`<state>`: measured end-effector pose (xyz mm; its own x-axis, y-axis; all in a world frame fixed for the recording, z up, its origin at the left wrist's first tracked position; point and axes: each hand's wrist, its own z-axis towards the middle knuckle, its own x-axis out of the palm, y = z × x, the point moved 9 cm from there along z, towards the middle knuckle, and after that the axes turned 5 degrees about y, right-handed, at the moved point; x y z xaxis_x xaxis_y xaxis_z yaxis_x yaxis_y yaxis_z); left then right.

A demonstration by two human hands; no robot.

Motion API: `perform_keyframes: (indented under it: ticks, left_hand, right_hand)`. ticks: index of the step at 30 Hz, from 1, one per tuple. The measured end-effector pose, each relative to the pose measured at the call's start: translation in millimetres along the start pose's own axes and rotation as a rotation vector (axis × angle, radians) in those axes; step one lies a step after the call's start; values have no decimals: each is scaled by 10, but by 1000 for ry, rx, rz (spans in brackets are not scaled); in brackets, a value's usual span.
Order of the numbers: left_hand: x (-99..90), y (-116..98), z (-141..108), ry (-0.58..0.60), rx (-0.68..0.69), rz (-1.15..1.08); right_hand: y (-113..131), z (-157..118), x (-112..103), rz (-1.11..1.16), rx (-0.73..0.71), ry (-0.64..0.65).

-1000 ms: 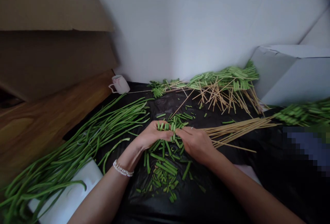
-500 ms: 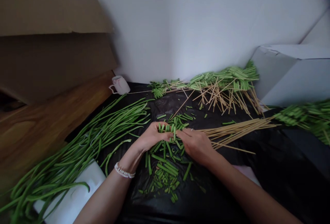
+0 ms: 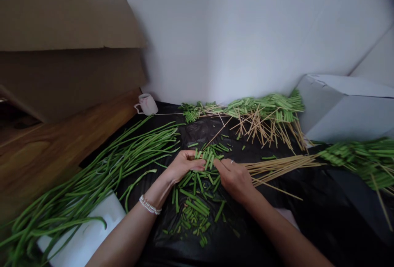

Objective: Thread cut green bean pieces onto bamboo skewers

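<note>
Near the middle of the black sheet, my left hand (image 3: 184, 164) pinches a row of short cut green bean pieces (image 3: 208, 157) between thumb and fingers. My right hand (image 3: 233, 176) is closed at the right end of that row; its fingertips touch the last piece, and whether it grips a stick there is hidden. Loose cut pieces (image 3: 197, 206) lie beneath and in front of both hands. To the right of my right hand, a bundle of bare wooden sticks (image 3: 281, 167) is spread on the sheet.
Long green beans (image 3: 123, 156) lie at left, partly over a white board (image 3: 89, 234). A mug (image 3: 148, 104) stands at the back. Skewered pieces (image 3: 264, 107) are piled by the wall, more (image 3: 363, 158) at right. Cardboard box (image 3: 70, 25) at left, white box (image 3: 347, 103) at right.
More pieces now show in a row between my hands, and my right hand has shifted slightly right. The view has tilted, so the background sits lower.
</note>
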<state>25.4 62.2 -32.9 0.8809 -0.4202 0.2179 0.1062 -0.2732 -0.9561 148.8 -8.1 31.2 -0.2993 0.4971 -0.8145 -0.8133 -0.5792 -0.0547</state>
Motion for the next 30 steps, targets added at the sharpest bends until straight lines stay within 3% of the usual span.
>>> perform_keyframes:
  ticks: [4,7,12,15,17,20,25,30]
  left_hand:
    - [0,-52,1,-21,40,-9]
    - [-144,-175,-11,-117,114,-83]
    - [-623,-393,-88,-371,312,-313]
    - [-750,-457,-119,-403,381,-433]
    - [-732,-465,-114,-376,362,-447]
    - [-634,-436,-82,-307,292,-411]
    - [-614,-338,-48,-322,237,-360]
    - [-601,-267,-5,-295,204,-343]
  right_hand:
    - [31,2,-6,-40,-62,0]
    - [-113,11,-53,-75,-46,17]
    - [-609,16,-206,-186,121,21]
    - [-825,-9,-258,-204,230,16]
    - [-940,-44,-283,-159,324,-11]
    - [-1164,-138,-298,18,521,-72]
    - [-1602,-333,-184,461,850,-119]
    - [-1663,-412,168,1211,1028,-160]
